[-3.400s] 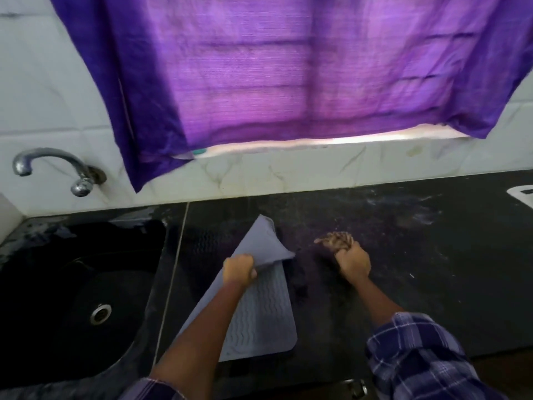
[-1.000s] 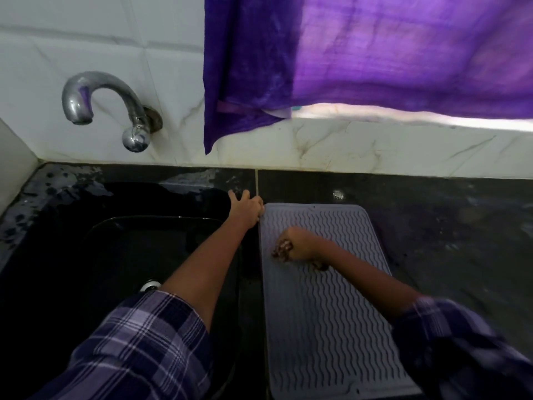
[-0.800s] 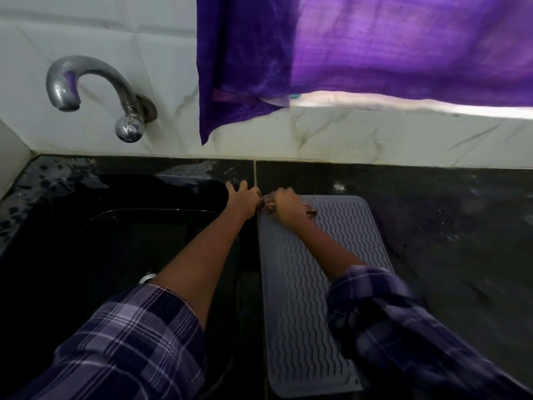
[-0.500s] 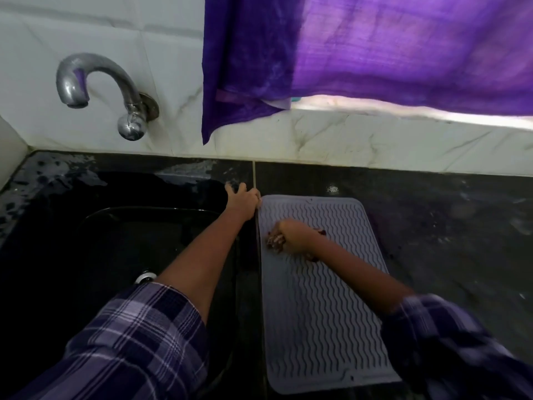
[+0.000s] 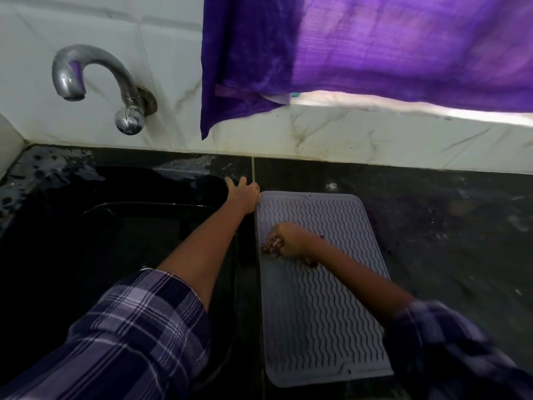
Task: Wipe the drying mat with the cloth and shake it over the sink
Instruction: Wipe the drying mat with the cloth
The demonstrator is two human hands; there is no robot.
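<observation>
The grey ribbed drying mat point(image 5: 326, 313) lies flat on the black counter, just right of the sink point(image 5: 115, 241). My right hand point(image 5: 291, 241) grips a small brown patterned cloth point(image 5: 271, 249) and presses it on the mat's left side, a little below the far end. My left hand point(image 5: 243, 194) rests with spread fingers on the counter strip at the mat's far left corner, its thumb side touching the mat's edge. Most of the cloth is hidden under my right hand.
A curved steel tap point(image 5: 95, 85) juts from the white tiled wall above the sink. A purple curtain point(image 5: 360, 50) hangs over the window ledge behind the mat. Dark counter point(image 5: 455, 226) stretches to the right of the mat.
The mat, earlier lifted at one corner, now lies flat. Over the last second my right hand rubbed the cloth to the far left corner and back toward me; my left hand stayed put.
</observation>
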